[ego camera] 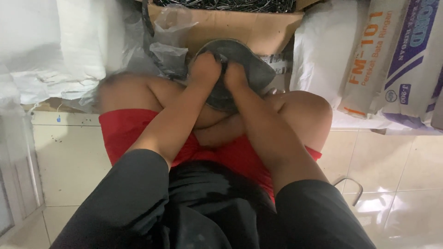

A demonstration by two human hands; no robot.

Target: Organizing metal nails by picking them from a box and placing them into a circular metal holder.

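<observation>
Squatting low over a tiled floor (69, 161), the person works with both hands pushed together at knee level. Far left lie white sacks (55, 46) and crumpled clear plastic bags (168, 41), one of them dark with what it holds. Next comes the left hand (205, 69), its fingers curled and pressed tight onto the top of a dark grey plastic bag (251, 69) that bulges between the knees, in front of a cardboard box (230, 27). The box's open top shows a heap of dark thin metal pieces (probably nails, though they are too small to be sure). Touching the left hand, the right hand (235, 76) also has its grip closed on the same bag, knuckles up, fingers buried in the plastic.

Both grips meet at one spot on the bag, so the work looks like gathering or twisting its mouth. To do that well, the hands should stay close together, bunch the plastic evenly and keep the weight resting low rather than hanging from the film, since a heavy sharp load could tear it.

Further right stand a white sack (318, 55) and printed paper sacks (397, 60), and near the right knee a bent metal handle (350, 189) lies on the floor.
</observation>
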